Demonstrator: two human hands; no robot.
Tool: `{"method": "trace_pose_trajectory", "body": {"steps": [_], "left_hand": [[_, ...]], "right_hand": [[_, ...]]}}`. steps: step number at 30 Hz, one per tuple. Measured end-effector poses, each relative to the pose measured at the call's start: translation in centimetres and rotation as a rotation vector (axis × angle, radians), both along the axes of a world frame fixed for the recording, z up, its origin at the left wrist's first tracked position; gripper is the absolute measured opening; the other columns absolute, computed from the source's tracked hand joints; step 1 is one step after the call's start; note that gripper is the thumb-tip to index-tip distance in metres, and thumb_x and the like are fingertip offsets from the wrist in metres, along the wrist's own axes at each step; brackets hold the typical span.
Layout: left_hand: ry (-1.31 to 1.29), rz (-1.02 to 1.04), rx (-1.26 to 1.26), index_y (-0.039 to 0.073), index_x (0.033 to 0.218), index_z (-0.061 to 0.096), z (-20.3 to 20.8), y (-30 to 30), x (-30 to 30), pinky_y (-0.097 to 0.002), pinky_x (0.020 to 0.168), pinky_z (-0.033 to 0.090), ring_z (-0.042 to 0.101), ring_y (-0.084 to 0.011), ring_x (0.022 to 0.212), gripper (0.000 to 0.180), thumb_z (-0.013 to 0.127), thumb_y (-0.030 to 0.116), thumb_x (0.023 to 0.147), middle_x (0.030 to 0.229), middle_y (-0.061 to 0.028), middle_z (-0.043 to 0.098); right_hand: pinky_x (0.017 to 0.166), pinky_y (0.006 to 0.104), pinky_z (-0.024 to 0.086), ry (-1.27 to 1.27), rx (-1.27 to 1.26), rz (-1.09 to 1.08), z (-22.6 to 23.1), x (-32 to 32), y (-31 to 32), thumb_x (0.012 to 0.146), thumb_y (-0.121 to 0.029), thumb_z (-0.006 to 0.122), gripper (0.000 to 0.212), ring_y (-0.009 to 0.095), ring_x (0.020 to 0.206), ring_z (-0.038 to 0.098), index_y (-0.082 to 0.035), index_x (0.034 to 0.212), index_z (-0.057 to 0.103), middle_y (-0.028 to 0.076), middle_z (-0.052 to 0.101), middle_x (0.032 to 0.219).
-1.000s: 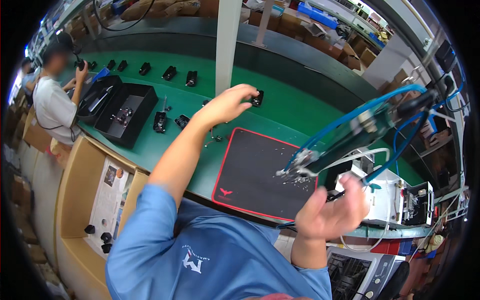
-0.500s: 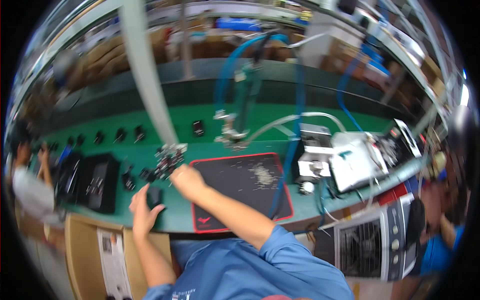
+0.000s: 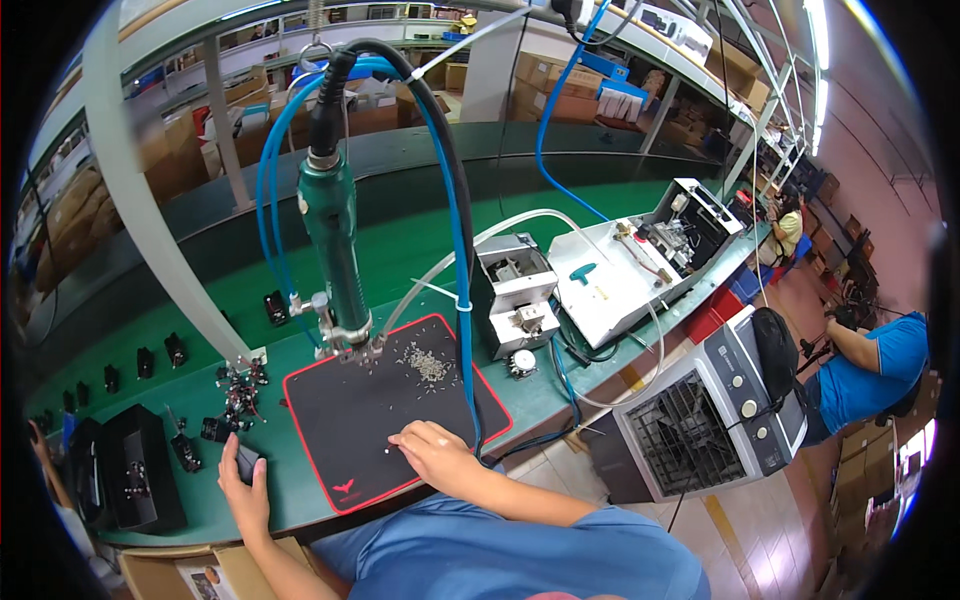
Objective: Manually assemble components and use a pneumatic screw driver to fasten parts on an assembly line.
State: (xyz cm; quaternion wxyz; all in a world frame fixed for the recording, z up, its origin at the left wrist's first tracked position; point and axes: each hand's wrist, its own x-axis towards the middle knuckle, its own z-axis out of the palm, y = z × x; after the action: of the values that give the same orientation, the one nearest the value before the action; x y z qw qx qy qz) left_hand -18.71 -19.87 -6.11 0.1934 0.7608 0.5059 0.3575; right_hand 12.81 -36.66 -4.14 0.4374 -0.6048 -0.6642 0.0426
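My left hand point(image 3: 243, 492) is at the near left of the green bench, its fingers and thumb on either side of a small black block point(image 3: 250, 464). Over the near part of a black mat with a red border point(image 3: 350, 420), my right hand point(image 3: 438, 458) has its fingers drawn together; whatever they pinch is too small to make out. A tiny white speck point(image 3: 387, 451) shows beside its fingertips. Farther up the mat lies a loose pile of small metal pieces point(image 3: 428, 365), probably screws. A green power screwdriver point(image 3: 330, 230) hangs above the mat's far edge.
Left of the mat are a heap of small wired parts point(image 3: 240, 392) and a black bin point(image 3: 150, 500). Several black units point(image 3: 175, 350) stand in a row behind. A metal feeder machine point(image 3: 520, 300) and an opened white device point(image 3: 610, 285) stand right. Blue hoses point(image 3: 463, 250) hang over the mat.
The view has swung to the right and sharpened. My right hand has moved from the heap of wired parts to the near side of the mat. My left hand remains at the black block.
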Motion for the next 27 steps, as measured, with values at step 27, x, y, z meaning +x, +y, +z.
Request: {"method": "trace_pose_trajectory", "body": {"steps": [27], "left_hand": [[0.234,-0.648,-0.067,0.003,0.158,0.033,4.2,-4.9,12.0,-0.0473,0.107,0.036,0.05,-0.0361,0.126,0.116,0.096,0.025,0.063,0.14,-0.0153,0.054]], "right_hand": [[0.084,0.0396,0.056,-0.021,-0.045,-0.103,-0.9,1.3,-2.6,0.086,-0.006,0.073,0.015,0.031,0.094,0.066,-0.003,0.101,0.072,0.01,0.069,0.105]]}}
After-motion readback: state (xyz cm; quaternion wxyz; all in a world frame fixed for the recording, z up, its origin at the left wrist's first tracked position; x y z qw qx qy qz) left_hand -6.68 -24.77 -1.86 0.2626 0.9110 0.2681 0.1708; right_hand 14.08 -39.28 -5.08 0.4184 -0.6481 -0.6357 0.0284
